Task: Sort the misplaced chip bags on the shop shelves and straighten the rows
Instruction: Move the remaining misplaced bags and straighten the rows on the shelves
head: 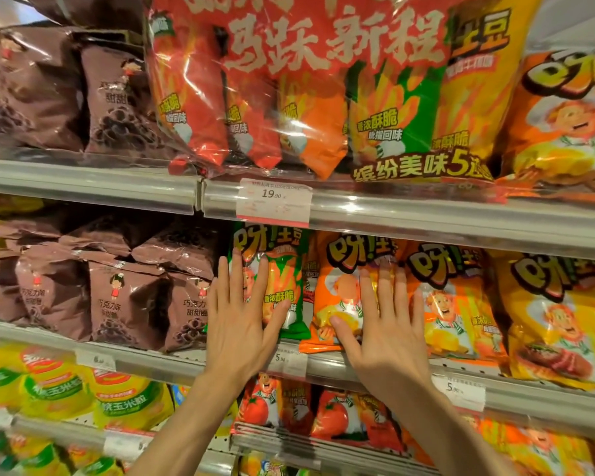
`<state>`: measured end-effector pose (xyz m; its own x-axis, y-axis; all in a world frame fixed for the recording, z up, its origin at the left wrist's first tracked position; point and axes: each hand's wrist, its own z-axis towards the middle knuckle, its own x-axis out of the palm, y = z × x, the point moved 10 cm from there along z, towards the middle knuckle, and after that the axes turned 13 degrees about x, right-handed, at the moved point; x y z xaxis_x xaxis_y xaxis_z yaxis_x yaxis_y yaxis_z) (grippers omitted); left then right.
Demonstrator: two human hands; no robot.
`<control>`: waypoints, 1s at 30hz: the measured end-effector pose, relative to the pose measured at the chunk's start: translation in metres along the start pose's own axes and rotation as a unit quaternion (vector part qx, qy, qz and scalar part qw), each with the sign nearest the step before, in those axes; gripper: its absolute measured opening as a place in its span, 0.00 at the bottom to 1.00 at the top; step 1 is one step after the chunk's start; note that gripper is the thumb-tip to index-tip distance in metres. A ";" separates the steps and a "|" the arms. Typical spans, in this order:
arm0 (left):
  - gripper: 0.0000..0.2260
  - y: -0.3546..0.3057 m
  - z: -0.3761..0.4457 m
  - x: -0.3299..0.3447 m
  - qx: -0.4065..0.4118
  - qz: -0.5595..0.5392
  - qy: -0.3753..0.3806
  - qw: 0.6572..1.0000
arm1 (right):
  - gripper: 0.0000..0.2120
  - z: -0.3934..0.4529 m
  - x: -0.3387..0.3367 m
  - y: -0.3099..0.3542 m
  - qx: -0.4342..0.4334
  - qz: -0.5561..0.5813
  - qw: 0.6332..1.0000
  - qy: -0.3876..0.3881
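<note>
— Where's the green chip bag [282, 286]?

— Upright on the middle shelf [409, 367], long axis vertical, just left of the orange chip bag [344, 293]. Both read 呀!土豆; the green adds 香浓酥脆.

— The hands?

— Both spread flat: left hand [237, 321] presses the green bag, right hand [382, 324] the orange.

— Around the green bag?

— Brown bags [124, 304] left, marked 巧克力味甜甜圈. Above, a price tag [273, 202] reads 19.90.

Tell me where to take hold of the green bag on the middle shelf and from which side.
Pinch the green bag at its top edge, coming straight in from the front. It stands upright, wedged between the brown bags and the orange bag, so its sides are likely hard to reach. The left hand lies flat on its face now.
</note>
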<state>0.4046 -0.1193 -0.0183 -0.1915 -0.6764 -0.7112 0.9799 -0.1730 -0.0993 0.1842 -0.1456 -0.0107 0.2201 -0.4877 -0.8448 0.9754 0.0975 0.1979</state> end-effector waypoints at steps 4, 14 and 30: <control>0.33 -0.001 -0.004 0.008 0.001 0.011 0.015 1.000 | 0.38 0.002 0.003 0.001 0.005 -0.017 1.000 -0.008; 0.32 -0.005 -0.005 0.003 -0.005 0.015 0.016 1.000 | 0.39 0.002 0.000 0.004 -0.003 -0.003 1.000 -0.003; 0.34 -0.060 -0.023 -0.053 -0.036 -0.179 -0.045 0.982 | 0.38 -0.040 -0.036 -0.036 0.066 0.256 0.964 0.034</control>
<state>0.3568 -0.0570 0.0092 -0.5251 -0.6420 -0.5586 0.8499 -0.3622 -0.3827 0.1421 -0.0967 -0.0075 0.6771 -0.3461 -0.6495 0.7292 0.1963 0.6556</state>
